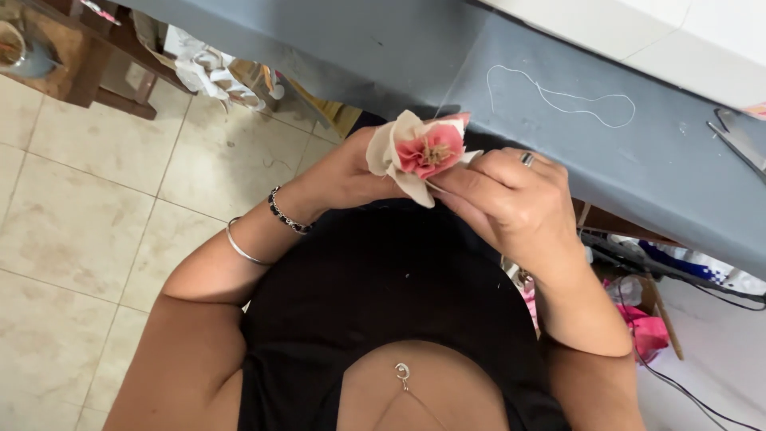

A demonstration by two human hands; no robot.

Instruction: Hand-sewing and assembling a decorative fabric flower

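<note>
A small fabric flower (pixel 423 150) with cream outer petals and a pink centre is held up in front of my chest. My left hand (pixel 345 174) grips it from the left, behind the cream petals. My right hand (pixel 511 198) pinches its lower right edge between thumb and fingers; a ring sits on one finger. A thin thread runs from the flower up toward the grey table (pixel 558 72). Two bracelets ring my left wrist.
A loose loop of white thread (pixel 558 97) lies on the grey table surface. Scissors (pixel 738 142) rest at the table's right edge. Tiled floor (pixel 88 215) spreads to the left, with wooden furniture (pixel 76 60) and crumpled fabric scraps (pixel 215 72) beyond. Pink cloth and cables lie under the table at right.
</note>
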